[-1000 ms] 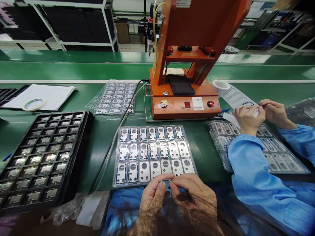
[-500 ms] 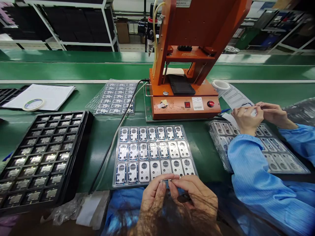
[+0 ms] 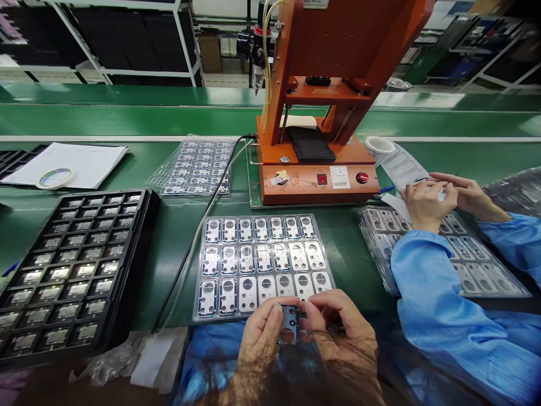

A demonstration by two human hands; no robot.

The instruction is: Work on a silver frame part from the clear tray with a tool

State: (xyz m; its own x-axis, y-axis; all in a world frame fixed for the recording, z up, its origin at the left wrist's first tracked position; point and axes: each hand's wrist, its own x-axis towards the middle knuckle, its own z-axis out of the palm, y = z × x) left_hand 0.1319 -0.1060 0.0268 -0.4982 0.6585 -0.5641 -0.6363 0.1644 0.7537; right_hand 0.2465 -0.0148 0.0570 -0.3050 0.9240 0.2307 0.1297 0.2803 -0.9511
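A small flat rectangular plate [image 3: 289,322], dark blue-grey with round holes, is held up at the front edge of the table. My left hand [image 3: 262,334] pinches its left side between thumb and fingers. My right hand [image 3: 344,327] has its fingers closed at the plate's right side, touching its edge. Strands of hair hide parts of both hands. Just beyond them lies a clear plastic tray [image 3: 331,270] with three rows of similar silver plates, several with blue edging.
Behind the tray stands an orange press [image 3: 313,189]. A black tray of small metal parts [image 3: 154,206] sits left, with a cable [image 3: 186,256] beside it. Tape [image 3: 56,179] lies on papers. At right, a co-worker's hands [image 3: 429,206] work above stacked trays [image 3: 380,265].
The plate, seen nearly edge-on before, is now tilted so its broad face with holes shows. My right hand's fingers have shifted slightly to the right along it.
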